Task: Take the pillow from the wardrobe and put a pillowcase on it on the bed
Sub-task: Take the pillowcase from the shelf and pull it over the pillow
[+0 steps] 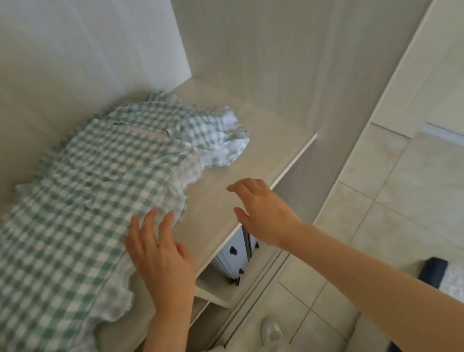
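A green-and-white checked pillow (77,199) with a frilled edge lies along a pale wardrobe shelf (223,159); a crumpled checked cloth (214,131) sits at its far end. My left hand (159,259) is spread flat, with its fingertips touching the pillow's frilled front edge. My right hand (260,210) hovers over the bare shelf to the right of the pillow, fingers apart and holding nothing.
The wardrobe's back wall and side panel (267,41) close in the shelf. Below the shelf edge stands a white object with black fittings (237,256). Pale floor tiles (401,200) lie to the right, with a dark-edged mat (454,280) at lower right.
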Motion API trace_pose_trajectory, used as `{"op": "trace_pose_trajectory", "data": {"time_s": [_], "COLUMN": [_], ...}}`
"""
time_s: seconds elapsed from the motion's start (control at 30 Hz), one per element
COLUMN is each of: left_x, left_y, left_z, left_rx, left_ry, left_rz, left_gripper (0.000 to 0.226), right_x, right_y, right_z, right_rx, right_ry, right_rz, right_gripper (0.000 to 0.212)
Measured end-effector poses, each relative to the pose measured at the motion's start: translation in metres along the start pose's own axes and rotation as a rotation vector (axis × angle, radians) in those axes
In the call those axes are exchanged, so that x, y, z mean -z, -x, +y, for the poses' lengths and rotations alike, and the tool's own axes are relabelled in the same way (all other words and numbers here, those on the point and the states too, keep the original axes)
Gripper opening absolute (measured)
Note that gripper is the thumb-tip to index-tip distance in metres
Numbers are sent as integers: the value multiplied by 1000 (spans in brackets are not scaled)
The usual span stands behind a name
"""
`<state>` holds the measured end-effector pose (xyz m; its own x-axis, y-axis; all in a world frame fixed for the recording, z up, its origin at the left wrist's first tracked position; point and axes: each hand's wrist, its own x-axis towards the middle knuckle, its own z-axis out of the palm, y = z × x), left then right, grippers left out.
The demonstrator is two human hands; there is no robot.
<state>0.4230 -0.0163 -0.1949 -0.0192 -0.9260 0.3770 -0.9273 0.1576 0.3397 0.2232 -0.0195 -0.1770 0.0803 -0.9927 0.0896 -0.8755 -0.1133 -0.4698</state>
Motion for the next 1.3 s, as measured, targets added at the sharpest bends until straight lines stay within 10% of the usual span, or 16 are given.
{"op": "trace_pose_trajectory", "data": {"time_s": [0.57, 1.3], "left_x": [-21, 0], "left_y": [-59, -75], "left_z": [-28, -9], "left_rx": [325, 240], "left_ry": [-330, -402], "left_rz": [-4, 315], "left_gripper": [95, 32], "right_x": [-25, 9], "right_y": [-171, -163], "right_z": [-11, -9], "right_rx": [595, 684], "right_ry": [327, 306], "right_rz": [-91, -82], "right_gripper": [72, 63]}}
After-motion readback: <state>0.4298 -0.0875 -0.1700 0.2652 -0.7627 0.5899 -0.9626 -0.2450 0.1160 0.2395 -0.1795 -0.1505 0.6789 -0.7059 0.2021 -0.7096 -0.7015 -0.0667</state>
